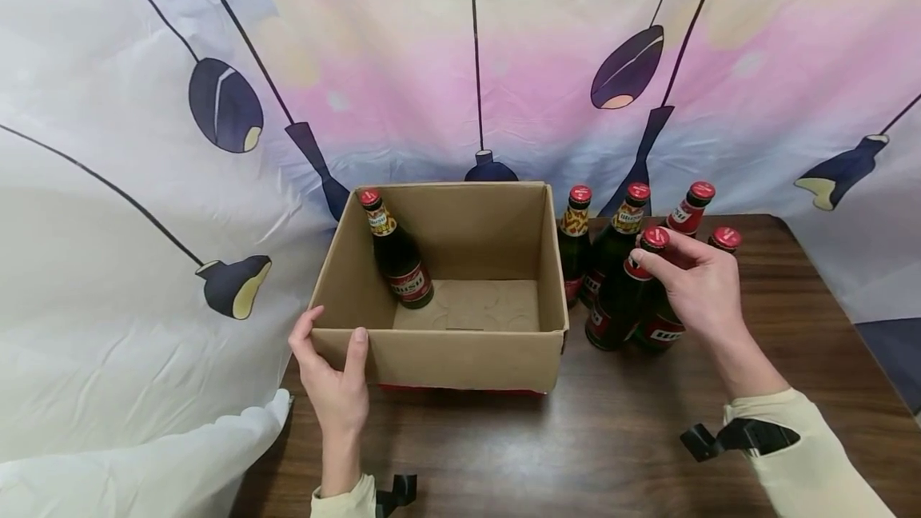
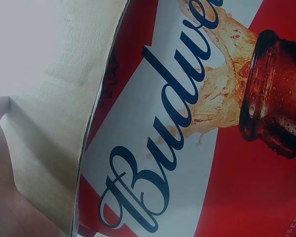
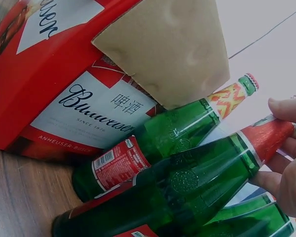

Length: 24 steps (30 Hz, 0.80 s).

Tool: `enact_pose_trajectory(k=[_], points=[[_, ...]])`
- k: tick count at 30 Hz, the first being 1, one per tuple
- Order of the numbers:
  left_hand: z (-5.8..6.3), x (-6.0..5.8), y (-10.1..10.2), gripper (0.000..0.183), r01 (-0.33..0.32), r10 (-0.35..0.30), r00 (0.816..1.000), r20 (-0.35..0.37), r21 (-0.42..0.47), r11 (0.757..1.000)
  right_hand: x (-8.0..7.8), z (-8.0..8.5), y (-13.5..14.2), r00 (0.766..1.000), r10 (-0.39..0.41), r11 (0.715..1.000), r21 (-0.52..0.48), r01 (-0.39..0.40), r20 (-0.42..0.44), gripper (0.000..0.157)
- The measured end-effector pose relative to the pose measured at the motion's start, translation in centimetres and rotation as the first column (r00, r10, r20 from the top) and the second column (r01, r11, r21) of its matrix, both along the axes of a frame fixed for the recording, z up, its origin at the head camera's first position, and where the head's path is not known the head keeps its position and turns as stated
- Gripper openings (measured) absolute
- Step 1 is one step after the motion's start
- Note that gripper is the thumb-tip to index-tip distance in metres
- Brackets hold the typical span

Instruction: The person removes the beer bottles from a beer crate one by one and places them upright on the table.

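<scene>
My left hand [image 1: 334, 390] grips the front left corner of an open cardboard box [image 1: 460, 360], its thumb on the front flap. In the left wrist view the box's red and white printed side [image 2: 187, 163] shows beside the hand. One green beer bottle [image 1: 403, 262] with a red cap leans inside the box at the left. My right hand [image 1: 701, 282] pinches the red-foiled neck of another beer bottle [image 1: 619, 302], just right of the box. Whether that bottle's base touches the table is unclear. In the right wrist view, thumb and fingers surround its neck [image 3: 266, 138].
Several more beer bottles [image 1: 573, 250] stand close together around the held one, right of the box. All rest on a dark wooden table [image 1: 489, 454]. A printed cloth [image 1: 432, 62] hangs behind, and white cloth [image 1: 158, 446] bunches at the left edge.
</scene>
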State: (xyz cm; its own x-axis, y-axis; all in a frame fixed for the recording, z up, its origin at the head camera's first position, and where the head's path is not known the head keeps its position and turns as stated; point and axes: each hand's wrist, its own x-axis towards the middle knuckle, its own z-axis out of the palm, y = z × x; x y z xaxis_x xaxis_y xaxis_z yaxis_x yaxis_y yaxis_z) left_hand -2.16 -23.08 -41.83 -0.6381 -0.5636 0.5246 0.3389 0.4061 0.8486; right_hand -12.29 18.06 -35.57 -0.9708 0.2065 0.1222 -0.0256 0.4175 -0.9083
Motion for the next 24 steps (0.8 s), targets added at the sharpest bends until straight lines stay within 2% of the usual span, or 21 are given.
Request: enact_pose_trajectory(k=[6,9,12,14,15,17,19,21,24], points=[[0.3,0.1,0.0,0.062,0.002,-0.002,1.0,-0.009,-0.002,1.0,0.1,0.2,-0.3,1.0,0.003,1.0,-0.015,-0.003,-0.02,0.051],[0.3,0.2,0.0,0.063,0.006,-0.006,1.0,-0.006,-0.01,1.0,0.7,0.8,-0.7,0.998,-0.036,0.999,-0.029,0.035,-0.049,0.053],[0.4,0.2,0.0,0.064,0.009,-0.009,1.0,-0.009,-0.017,1.0,1.8,2.6,-1.8,0.978,-0.079,0.997,-0.041,0.072,-0.193,0.056],[0.4,0.2,-0.1,0.063,0.008,-0.008,1.0,-0.014,-0.02,1.0,2.4,4.4,-3.0,0.945,-0.075,0.996,-0.067,0.056,-0.32,0.055],[0.4,0.2,-0.1,0.063,0.008,-0.008,1.0,-0.016,-0.021,1.0,2.6,5.4,-3.7,0.924,-0.058,0.996,-0.08,0.03,-0.377,0.055],[0.4,0.2,-0.1,0.061,0.009,-0.009,1.0,-0.019,-0.018,1.0,2.6,7.5,-5.2,0.902,-0.006,0.99,-0.13,-0.056,-0.432,0.05],[0.3,0.3,-0.1,0.061,0.012,-0.012,1.0,-0.016,-0.017,1.0,2.3,9.5,-6.9,0.895,0.063,0.975,-0.164,-0.15,-0.441,0.047],[0.4,0.3,0.0,0.061,0.015,-0.015,1.0,-0.009,-0.013,1.0,1.9,11.2,-8.8,0.899,0.143,0.955,-0.182,-0.236,-0.415,0.045],[0.5,0.4,0.1,0.062,0.014,-0.014,1.0,0.001,-0.011,1.0,0.7,12.6,-12.1,0.895,0.241,0.91,-0.232,-0.343,-0.376,0.045]])
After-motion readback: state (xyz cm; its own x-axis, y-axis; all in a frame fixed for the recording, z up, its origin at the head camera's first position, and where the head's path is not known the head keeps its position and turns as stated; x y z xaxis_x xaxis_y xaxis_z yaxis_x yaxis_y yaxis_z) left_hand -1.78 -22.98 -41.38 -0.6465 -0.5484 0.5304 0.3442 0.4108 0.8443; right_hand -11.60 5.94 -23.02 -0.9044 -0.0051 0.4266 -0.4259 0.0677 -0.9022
